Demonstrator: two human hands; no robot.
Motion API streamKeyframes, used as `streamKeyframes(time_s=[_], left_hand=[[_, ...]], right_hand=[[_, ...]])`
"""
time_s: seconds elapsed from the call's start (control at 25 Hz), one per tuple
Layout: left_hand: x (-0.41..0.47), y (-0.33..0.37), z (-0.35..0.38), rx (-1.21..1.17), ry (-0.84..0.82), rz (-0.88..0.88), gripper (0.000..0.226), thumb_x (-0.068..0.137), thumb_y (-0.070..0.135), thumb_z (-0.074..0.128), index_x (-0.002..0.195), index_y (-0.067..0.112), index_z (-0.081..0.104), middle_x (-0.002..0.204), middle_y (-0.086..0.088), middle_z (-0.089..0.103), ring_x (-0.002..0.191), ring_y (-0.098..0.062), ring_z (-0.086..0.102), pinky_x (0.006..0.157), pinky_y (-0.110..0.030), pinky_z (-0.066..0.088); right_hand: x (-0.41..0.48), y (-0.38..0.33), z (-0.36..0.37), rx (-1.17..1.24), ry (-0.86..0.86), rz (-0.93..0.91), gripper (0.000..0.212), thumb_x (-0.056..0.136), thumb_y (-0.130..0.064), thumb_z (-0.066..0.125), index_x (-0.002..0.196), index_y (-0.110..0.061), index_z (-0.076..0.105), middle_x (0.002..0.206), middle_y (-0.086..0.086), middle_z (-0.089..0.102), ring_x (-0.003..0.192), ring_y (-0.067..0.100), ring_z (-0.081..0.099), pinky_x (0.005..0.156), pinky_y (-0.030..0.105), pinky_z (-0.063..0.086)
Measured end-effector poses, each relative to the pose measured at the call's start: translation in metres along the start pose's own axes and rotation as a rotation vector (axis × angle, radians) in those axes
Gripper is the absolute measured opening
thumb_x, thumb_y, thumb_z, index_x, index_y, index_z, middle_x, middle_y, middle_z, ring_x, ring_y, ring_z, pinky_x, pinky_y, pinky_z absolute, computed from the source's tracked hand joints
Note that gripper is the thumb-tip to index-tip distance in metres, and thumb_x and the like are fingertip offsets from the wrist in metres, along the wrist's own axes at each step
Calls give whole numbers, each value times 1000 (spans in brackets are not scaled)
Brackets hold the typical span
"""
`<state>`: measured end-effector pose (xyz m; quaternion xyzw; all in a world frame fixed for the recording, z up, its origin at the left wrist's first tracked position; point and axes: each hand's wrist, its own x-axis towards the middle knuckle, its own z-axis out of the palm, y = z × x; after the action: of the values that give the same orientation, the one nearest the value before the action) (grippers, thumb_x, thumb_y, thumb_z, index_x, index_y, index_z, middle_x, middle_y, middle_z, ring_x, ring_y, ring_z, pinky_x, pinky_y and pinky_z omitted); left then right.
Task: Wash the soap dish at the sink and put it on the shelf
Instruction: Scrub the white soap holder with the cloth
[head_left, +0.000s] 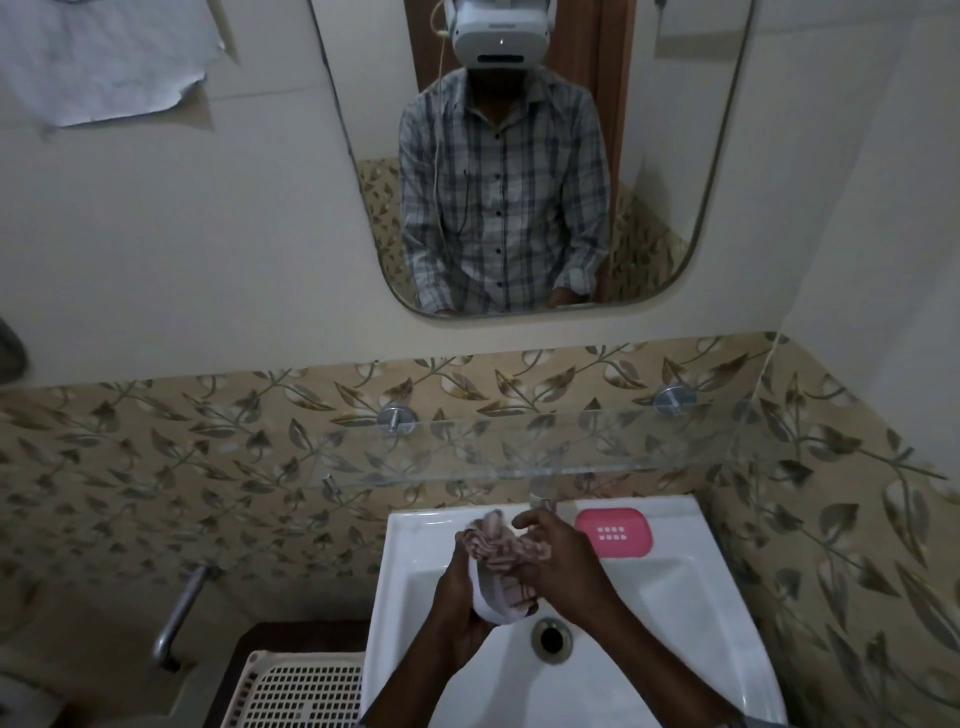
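Two hands: both over the sink (691, 587), meeting on one bundle.
Left hand (460, 597): fingers curled under and round a white piece (493, 597), gripping it from below.
Right hand (566, 566): fingers bent over a patterned cloth (501, 545), pinching it against the white piece.
White piece: smooth moulded plastic, possibly the dish's lower half; cannot confirm from this view.
Soap dish (613, 531): pink slotted part lies flat on the sink's back ledge, just right of the tap (543, 496), with no hand on it.
Shelf (519, 447): glass, above the ledge, apart from both hands.
Handling (judgement): light, stiff plastic, not fragile — but slippery when wet or soapy. Take it by the long edges — thumb on one side, fingers on the other, not on the glossy face.
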<state>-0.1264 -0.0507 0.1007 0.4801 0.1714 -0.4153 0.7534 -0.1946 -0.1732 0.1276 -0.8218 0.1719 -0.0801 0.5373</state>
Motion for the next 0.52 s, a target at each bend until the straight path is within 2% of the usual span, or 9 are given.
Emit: streamKeyframes(time_s=[0.08,0.16,0.2,0.28,0.36,0.4,0.44,0.52], left_hand=[[1,0,-6,153,-11,48,55,100,53,36,122,7,59,113,-15,68,101,-32,66,86,-46,54],[3,-1,-8,234,30,27,63,97,58,38,122,6,62,110,-17,72,102,-33,67,87,-47,55],[5,1,-6,254,32,6,66,96,60,37,124,6,63,111,-18,72,104,-34,67,90,-50,55],[3,11,-8,261,-9,-69,72,95,65,33,125,7,62,116,-21,70,108,-38,65,96,-57,50],[-2,24,-16,212,-76,-164,74,94,67,31,130,8,56,125,-26,63,110,-43,61,95,-62,48],[-3,30,-24,188,-103,-196,75,94,67,34,133,7,52,125,-27,60,107,-46,60,92,-63,48],[-3,33,-32,177,-117,-219,78,93,68,37,136,4,49,120,-28,60,102,-47,61,90,-63,50],[-1,35,-41,199,-161,-265,87,90,69,40,138,-4,47,109,-30,62,94,-48,64,87,-60,52]], right_hand=[[5,-6,4,-421,-127,16,55,71,-34,68,124,-25,55,105,-3,71,98,15,68,81,30,55],[6,-12,13,-553,-138,19,51,75,-36,65,122,-18,58,112,2,68,106,20,64,86,26,52],[4,-14,15,-500,-107,36,41,79,-32,65,117,-15,63,110,5,69,104,21,65,85,27,52],[3,-12,6,-151,-50,152,24,82,-20,66,104,-12,70,98,6,75,92,22,71,83,35,57],[2,-11,-17,255,-47,271,23,79,-6,69,101,-13,71,90,6,78,86,24,73,81,43,60],[3,-11,-27,366,-58,280,24,80,-2,70,101,-13,70,90,7,78,87,25,73,80,42,60],[4,-14,-36,378,-65,248,24,80,-2,71,101,-13,69,91,7,77,88,25,73,79,40,59],[5,-15,-41,153,3,61,24,79,-6,73,100,-16,65,91,1,74,86,18,70,75,28,57]])
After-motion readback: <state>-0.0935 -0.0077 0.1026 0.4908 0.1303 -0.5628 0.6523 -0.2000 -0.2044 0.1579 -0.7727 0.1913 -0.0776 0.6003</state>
